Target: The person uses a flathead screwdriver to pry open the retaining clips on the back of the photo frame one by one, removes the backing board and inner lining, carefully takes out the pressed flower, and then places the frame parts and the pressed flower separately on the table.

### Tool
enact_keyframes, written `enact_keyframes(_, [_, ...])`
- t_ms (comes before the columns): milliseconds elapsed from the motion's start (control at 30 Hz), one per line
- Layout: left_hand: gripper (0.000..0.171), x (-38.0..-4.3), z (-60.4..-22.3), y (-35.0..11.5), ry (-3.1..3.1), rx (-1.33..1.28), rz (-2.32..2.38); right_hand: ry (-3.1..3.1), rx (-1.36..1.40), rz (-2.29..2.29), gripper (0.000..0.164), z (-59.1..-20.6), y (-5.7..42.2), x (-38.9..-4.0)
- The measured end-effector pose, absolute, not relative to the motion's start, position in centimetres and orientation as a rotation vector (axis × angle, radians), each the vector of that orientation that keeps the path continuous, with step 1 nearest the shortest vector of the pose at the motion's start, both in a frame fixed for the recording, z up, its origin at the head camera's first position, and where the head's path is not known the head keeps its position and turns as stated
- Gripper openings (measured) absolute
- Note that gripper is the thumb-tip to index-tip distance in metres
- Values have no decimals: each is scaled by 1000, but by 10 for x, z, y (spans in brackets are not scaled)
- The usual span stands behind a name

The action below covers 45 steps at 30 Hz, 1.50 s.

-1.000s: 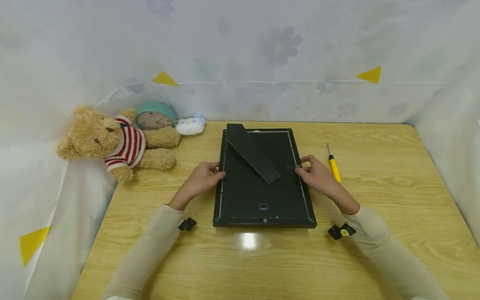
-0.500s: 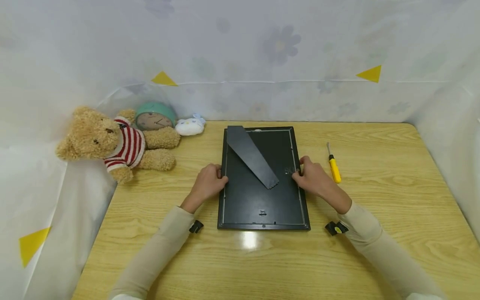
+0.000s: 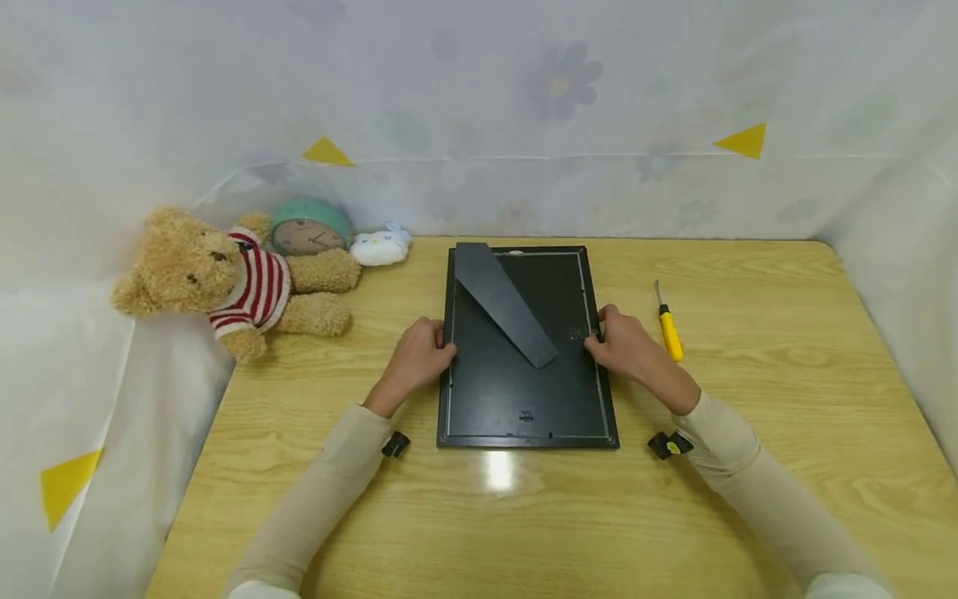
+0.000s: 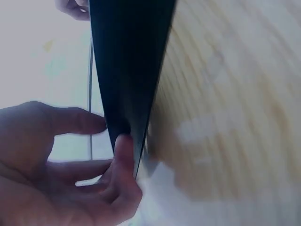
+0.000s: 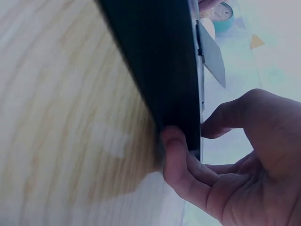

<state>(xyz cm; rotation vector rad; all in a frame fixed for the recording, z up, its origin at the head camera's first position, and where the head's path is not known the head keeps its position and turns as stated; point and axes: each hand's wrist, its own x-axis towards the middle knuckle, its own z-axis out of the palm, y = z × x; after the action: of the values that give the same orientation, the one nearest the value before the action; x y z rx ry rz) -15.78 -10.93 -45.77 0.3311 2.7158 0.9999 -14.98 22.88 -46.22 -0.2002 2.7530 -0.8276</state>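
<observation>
A black picture frame [image 3: 516, 399] lies back side up in the middle of the table, its slanted stand leg [image 3: 501, 304] angled across the backing. My left hand [image 3: 416, 358] grips the left edge, thumb on the back face and fingers at the side. On the opposite edge my right hand [image 3: 627, 348] holds on in the same way. In the left wrist view the frame's side [image 4: 129, 61] runs between thumb and fingers. The right wrist view has the thumb on the back and curled fingers [image 5: 176, 153] against the dark side [image 5: 160, 56].
A yellow-handled screwdriver [image 3: 670, 333] lies right of the frame. At the back left are a teddy bear [image 3: 250, 283] in a striped sweater, a green alarm clock [image 3: 310, 229] and a small white plush [image 3: 380, 247]. A pale curtain [image 3: 479, 100] stands behind the wooden table [image 3: 554, 532].
The picture frame's near end has tilted down to lie flatter on the table. Both hands have moved slightly inward with it, still gripping its sides; the head view shifted a little.
</observation>
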Motion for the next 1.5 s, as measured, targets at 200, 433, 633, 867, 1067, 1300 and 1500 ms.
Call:
enact_keyframes(200, [121, -158, -454, -127, 2577, 462, 757, 2775, -205, -812, 55, -448, 253, -147])
enact_keyframes(433, [155, -142, -450, -149, 2446, 764, 585, 3213, -4, -428, 54, -444, 295, -139])
enact_keyframes(633, [154, -138, -450, -143, 2442, 801, 542, 2964, 131, -520, 39, -452, 306, -136])
enact_keyframes(867, [154, -142, -451, -135, 2431, 808, 515, 2972, 89, -569, 27, -455, 307, -139])
enact_keyframes(1067, [154, -147, -452, -134, 2440, 806, 523, 3003, 31, -620, 26, -437, 290, -146])
enact_keyframes(1300, [154, -149, -449, -133, 2433, 768, 536, 2902, -154, -742, 25, -411, 254, -138])
enact_keyframes(1500, [153, -153, -447, -130, 2436, 768, 502, 2856, -463, -757, 19, -406, 223, -129])
